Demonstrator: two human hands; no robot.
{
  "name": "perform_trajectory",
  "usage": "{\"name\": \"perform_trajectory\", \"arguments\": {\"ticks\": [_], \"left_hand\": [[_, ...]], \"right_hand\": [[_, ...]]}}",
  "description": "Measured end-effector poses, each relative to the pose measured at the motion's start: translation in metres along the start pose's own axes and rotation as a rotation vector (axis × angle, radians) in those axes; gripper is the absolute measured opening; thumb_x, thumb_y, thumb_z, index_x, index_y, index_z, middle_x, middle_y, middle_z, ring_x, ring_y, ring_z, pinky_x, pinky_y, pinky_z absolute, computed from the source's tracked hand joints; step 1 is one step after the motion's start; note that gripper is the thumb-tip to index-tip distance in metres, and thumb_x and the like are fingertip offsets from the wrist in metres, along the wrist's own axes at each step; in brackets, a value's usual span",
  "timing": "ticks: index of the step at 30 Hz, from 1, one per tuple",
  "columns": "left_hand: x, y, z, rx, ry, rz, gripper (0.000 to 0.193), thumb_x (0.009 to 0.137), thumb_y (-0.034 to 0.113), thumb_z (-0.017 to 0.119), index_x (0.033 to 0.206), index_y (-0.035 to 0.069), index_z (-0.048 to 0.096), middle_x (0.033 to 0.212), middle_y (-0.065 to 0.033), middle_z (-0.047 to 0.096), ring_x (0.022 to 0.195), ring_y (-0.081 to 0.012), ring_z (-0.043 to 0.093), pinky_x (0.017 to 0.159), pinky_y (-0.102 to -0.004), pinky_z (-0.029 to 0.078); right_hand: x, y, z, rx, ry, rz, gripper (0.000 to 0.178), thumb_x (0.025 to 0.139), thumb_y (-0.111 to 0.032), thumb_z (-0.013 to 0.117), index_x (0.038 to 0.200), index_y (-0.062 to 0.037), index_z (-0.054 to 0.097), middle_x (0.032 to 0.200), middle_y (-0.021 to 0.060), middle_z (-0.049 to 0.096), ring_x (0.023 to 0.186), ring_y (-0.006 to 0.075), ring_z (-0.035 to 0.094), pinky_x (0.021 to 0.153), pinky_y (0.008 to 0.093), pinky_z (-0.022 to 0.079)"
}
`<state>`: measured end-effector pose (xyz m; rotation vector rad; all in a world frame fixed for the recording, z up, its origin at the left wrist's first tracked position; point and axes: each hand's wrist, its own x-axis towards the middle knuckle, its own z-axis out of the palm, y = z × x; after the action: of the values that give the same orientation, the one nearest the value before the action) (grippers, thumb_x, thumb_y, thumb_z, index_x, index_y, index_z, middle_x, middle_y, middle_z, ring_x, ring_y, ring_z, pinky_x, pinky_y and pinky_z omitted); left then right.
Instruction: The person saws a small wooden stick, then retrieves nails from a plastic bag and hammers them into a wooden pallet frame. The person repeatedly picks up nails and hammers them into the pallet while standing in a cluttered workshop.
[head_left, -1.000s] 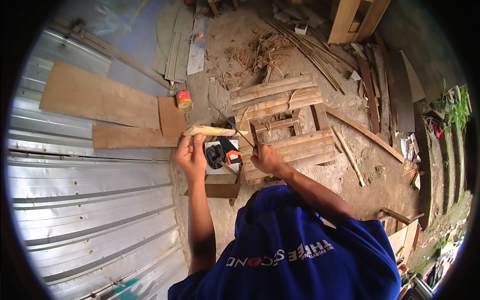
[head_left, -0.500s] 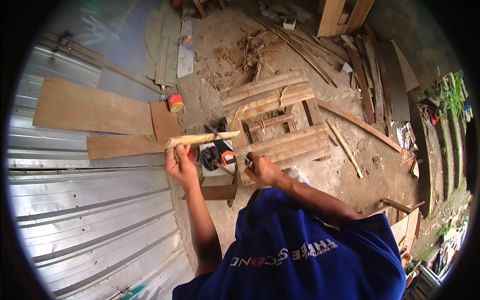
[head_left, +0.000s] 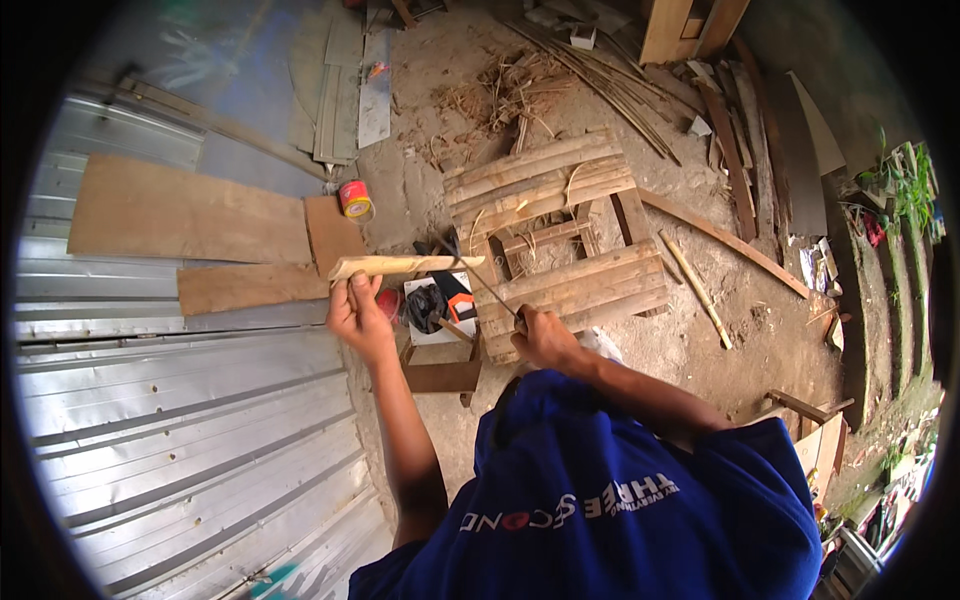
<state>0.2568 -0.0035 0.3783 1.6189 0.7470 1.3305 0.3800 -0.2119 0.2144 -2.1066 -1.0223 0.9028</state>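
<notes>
My left hand point(head_left: 362, 315) grips one end of a pale, split piece of wood or bamboo point(head_left: 400, 265), held level with its other end pointing right. In my right hand point(head_left: 545, 338) is a long, thin-bladed knife point(head_left: 494, 291); its handle is mostly hidden by my fist. The blade slants up and left, crossing the stick's right end. Both hands are above the near side of a low slatted wooden bench point(head_left: 570, 300), which has a gap in the middle and curled shavings on it. A small pale chip point(head_left: 521, 206) shows over the far slats.
A handsaw point(head_left: 460, 304) with an orange-and-black handle and a black bag point(head_left: 426, 308) lie left of the bench. Beyond are a red-and-yellow can point(head_left: 354, 199), brown boards point(head_left: 190, 210) and a shavings heap point(head_left: 510, 90). A loose pole point(head_left: 695, 290) lies right; corrugated metal point(head_left: 190, 420) lines the left.
My right hand has shifted slightly right, and more of the knife blade shows. The stick is turned a little more level. A pale chip now shows over the far slats.
</notes>
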Motion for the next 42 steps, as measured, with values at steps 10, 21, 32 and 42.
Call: {"name": "perform_trajectory", "arguments": {"ticks": [10, 21, 32, 42], "left_hand": [[0.01, -0.009, 0.004, -0.009, -0.002, -0.036, 0.025, 0.098, 0.017, 0.059, 0.103, -0.007, 0.064, 0.095, -0.0081, 0.067, 0.088, -0.0133, 0.064, 0.08, -0.036, 0.059], [-0.002, 0.019, -0.01, 0.154, 0.016, -0.043, 0.023, 0.099, 0.012, 0.057, 0.109, -0.007, 0.061, 0.102, -0.0121, 0.065, 0.093, -0.0164, 0.064, 0.082, -0.0378, 0.06], [-0.013, 0.013, -0.018, 0.127, 0.094, -0.015, 0.02, 0.098, 0.009, 0.057, 0.106, -0.01, 0.061, 0.1, -0.0133, 0.066, 0.092, -0.0182, 0.066, 0.079, -0.0388, 0.062], [-0.003, 0.013, -0.019, 0.137, 0.069, -0.053, 0.02, 0.098, 0.01, 0.056, 0.105, -0.008, 0.062, 0.098, -0.0114, 0.065, 0.09, -0.0145, 0.063, 0.081, -0.0395, 0.062]], "right_hand": [[-0.012, 0.011, 0.003, 0.045, -0.038, 0.224, 0.038, 0.082, -0.026, 0.064, 0.095, 0.0096, 0.059, 0.09, 0.0345, 0.064, 0.091, 0.0493, 0.064, 0.081, 0.0503, 0.053], [-0.017, -0.136, -0.04, 0.26, -0.061, -0.237, 0.034, 0.082, -0.014, 0.062, 0.106, 0.0075, 0.053, 0.075, 0.0287, 0.064, 0.074, 0.0447, 0.066, 0.067, 0.0495, 0.053], [0.007, -0.095, -0.033, 0.198, -0.067, -0.254, 0.027, 0.082, -0.015, 0.06, 0.097, 0.0062, 0.055, 0.075, 0.029, 0.064, 0.075, 0.0467, 0.065, 0.068, 0.0513, 0.053], [0.004, -0.069, -0.025, 0.147, -0.005, -0.225, 0.027, 0.08, -0.016, 0.06, 0.098, 0.0038, 0.054, 0.072, 0.0298, 0.063, 0.068, 0.0477, 0.064, 0.061, 0.0524, 0.052]]}}
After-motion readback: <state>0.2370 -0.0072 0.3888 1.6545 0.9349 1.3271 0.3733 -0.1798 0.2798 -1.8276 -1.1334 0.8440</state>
